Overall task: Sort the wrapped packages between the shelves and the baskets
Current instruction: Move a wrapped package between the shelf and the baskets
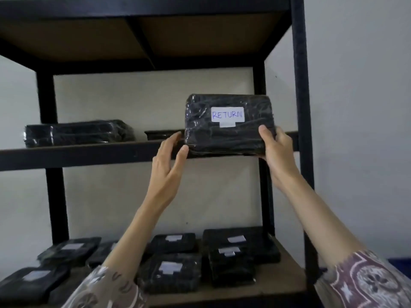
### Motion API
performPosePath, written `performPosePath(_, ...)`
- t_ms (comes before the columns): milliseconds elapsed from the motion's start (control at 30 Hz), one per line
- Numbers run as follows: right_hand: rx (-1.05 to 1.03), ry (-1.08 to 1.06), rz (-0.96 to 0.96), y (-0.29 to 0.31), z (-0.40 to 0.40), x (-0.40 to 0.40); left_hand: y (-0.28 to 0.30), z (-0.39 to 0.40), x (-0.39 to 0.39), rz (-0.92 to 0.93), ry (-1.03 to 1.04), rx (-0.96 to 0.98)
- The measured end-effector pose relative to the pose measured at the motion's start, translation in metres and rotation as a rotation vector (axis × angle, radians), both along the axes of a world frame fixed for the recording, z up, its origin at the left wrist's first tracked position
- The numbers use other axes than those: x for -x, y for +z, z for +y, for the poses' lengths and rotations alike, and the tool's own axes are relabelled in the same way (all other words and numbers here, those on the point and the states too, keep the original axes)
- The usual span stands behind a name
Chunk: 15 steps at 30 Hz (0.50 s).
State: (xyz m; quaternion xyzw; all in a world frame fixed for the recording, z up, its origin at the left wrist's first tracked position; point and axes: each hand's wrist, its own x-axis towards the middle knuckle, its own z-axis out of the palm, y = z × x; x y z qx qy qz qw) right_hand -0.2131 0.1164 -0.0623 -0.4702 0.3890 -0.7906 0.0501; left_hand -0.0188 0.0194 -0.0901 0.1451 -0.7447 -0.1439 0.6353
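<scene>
Package labelled RETURN (229,125) sat tilted up at the front edge of the middle shelf (89,153), right-hand end, label facing the camera. Right hand (277,147) had it: thumb curled over the front lower-right corner, fingers hidden behind or under, so a real grip on that end. Left hand (171,161) was mostly open, thumb tip touching the lower-left corner, fingers straight beside the left side; couldn't tell if they made contact. Wrap looked like glossy stretch film over a black block: slick and wrinkly, likely to slide under a pinch. Shape held square edges, so probably stiff inside, moderate weight judging by the two-hand approach. Best hold was at both short ends with palms under the bottom edge, not on the film face or the label. Another wrapped package (77,133) lay flat on the same shelf well to the left; several labelled packages (171,272) lay on the lower shelf (287,278). No baskets in view.
</scene>
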Motion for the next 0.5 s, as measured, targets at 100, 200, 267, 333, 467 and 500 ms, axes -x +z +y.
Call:
performPosePath(100, -0.047, -0.021, -0.060, -0.045, 0.040, 0.013, -0.050, 0.023, 0.013, -0.079, -0.001, -0.062)
performPosePath(200, -0.119, -0.086, -0.106, -0.094, 0.079, 0.029, -0.101, 0.047, 0.032, -0.193, -0.009, -0.103)
performPosePath(267, -0.170, -0.148, -0.135, -0.126, 0.103, 0.039, -0.132, 0.061, 0.047, -0.274, -0.035, -0.137)
performPosePath(333, -0.216, -0.223, -0.166, -0.156, 0.127, 0.051, -0.162, 0.075, 0.063, -0.342, -0.071, -0.164)
performPosePath(467, -0.273, -0.327, -0.277, -0.211, 0.172, 0.076, -0.213, 0.103, 0.096, -0.429, -0.180, -0.204)
performPosePath(500, -0.282, -0.349, -0.302, -0.224, 0.182, 0.082, -0.224, 0.110, 0.106, -0.452, -0.201, -0.218)
